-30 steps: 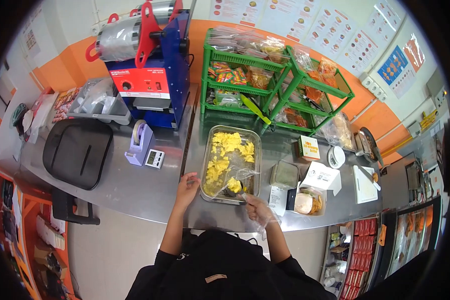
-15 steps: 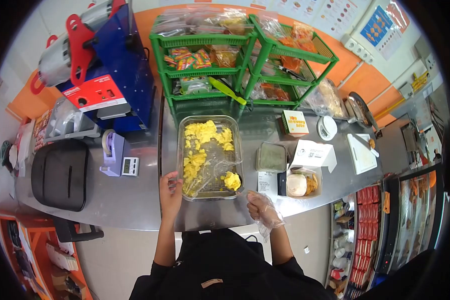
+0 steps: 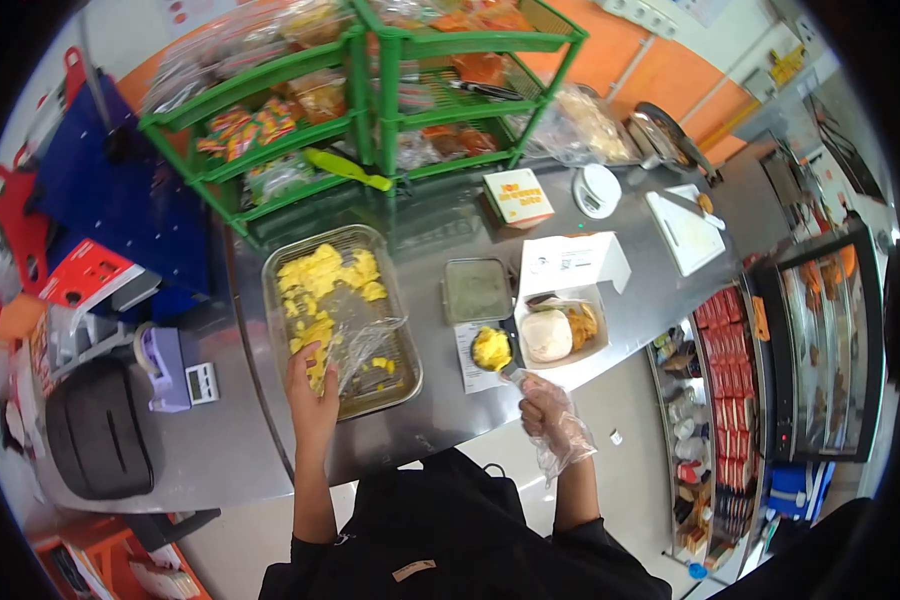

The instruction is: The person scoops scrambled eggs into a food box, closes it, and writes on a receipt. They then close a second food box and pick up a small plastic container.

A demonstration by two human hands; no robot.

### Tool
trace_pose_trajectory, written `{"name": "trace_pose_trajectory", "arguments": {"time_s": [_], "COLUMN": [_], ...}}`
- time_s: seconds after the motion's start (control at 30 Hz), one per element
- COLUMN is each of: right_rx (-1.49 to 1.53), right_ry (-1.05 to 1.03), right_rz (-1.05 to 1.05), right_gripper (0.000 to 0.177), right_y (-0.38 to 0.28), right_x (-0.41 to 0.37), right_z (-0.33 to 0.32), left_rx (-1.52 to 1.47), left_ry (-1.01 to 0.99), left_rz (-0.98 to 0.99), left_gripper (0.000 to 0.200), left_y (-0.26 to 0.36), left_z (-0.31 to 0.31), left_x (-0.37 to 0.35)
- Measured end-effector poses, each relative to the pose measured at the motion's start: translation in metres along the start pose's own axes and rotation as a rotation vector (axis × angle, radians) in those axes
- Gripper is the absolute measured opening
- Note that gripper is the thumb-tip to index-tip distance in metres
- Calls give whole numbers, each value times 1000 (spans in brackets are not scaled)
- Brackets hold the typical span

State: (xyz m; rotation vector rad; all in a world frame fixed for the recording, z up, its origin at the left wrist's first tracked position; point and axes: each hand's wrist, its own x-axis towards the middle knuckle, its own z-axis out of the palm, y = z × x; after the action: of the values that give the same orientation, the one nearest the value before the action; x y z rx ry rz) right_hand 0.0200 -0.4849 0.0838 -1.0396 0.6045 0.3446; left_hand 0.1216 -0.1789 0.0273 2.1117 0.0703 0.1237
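1. A mound of scrambled egg sits in the bowl of a dark spoon, above a printed receipt and just left of an open takeaway box.
2. The right hand, in a loose clear plastic glove, has its grip closed around the spoon's handle.
3. Inside the box lie a pale bun and, beside it, a golden-brown fried piece.
4. The left hand is at the near left side of a metal tray, its fingers loosely spread; whether they touch the rim or film cannot be told.
5. More egg lies in the tray, partly under crumpled plastic film.
6. Behind the receipt stands a square container; farther back on the table are a printed carton, a white scale and a white cutting board bearing a knife.
7. Green plastic racks holding bagged goods stand behind the tray.
8. A tape dispenser and a timer stand at left.
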Motion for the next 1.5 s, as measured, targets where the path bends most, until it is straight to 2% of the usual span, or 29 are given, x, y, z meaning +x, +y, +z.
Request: {"name": "trace_pose_trajectory", "arguments": {"time_s": [0.13, 0.2, 0.23, 0.27, 0.33, 0.37, 0.4, 0.47, 0.67, 0.9, 0.97, 1.0, 1.07, 1.1, 1.17, 1.2, 1.27, 1.3, 1.37, 1.5], "right_rx": [39, -181, -359, -345, -770, -816, -1034, -1284, -1281, -1138, -944, -943, -569, -569, -499, -498, -1079, -1079, -1113, -1122], "right_ry": [185, 455, 500, 519, 709, 756, 796, 829, 914, 897, 843, 844, 768, 765, 754, 750, 781, 780, 788, 762], "right_rz": [-108, -171, -288, -284, -546, -485, -499, -496, -604, -690, -716, -716, -513, -515, -659, -660, -705, -707, -694, -703], "right_gripper": [34, 31, 31, 31, 31, 31, 32, 36, 47, 45, 38, 38, 34, 34, 34, 34, 36, 36, 41, 46], "right_y": [-2, -4, 5, 13, 21, 22, 21, 28, 44, 38, 42, 40, 36, 38, 46, 42, 30, 31, 34, 40], "right_x": [-7, -3, 3, 6, 15, 14, 14, 17, 22, 12, 13, 11, 7, 9, 15, 12, 3, 3, 6, 11], "right_z": [-36, -43, -54, -62, -52, -45, -40, -37, -38, -45, -48, -47, -43, -45, -50, -50, -47, -47, -47, -49], "left_rx": [35, 61, 85, 88, 198, 273, 279, 354, 376, 356, 340, 341, 402, 403, 354, 355, 399, 400, 491, 459], "left_ry": [-83, -110, -120, -142, -66, -50, -66, -22, -90, -99, -179, -179, -232, -228, -144, -140, -73, -72, -133, -248], "left_rz": [-17, -6, -4, 6, 54, 85, 94, 51, 59, 3, -12, -10, -64, -65, -12, -12, 40, 40, -79, -146], "left_gripper": [34, 35, 37, 37, 40, 42, 42, 42, 39, 36, 36, 36, 35, 35, 36, 36, 38, 38, 40, 41], "left_y": [7, 2, 2, 2, 8, 6, 10, 16, 4, 0, -2, -3, -7, -3, 8, 10, 11, 12, 13, 5], "left_z": [14, 20, 23, 26, 29, 30, 32, 32, 32, 35, 33, 32, 30, 30, 33, 33, 32, 30, 26, 20], "left_x": [5, 7, 8, 9, 11, 13, 14, 14, 20, 21, 23, 23, 25, 24, 20, 18, 16, 16, 15, 18]}}
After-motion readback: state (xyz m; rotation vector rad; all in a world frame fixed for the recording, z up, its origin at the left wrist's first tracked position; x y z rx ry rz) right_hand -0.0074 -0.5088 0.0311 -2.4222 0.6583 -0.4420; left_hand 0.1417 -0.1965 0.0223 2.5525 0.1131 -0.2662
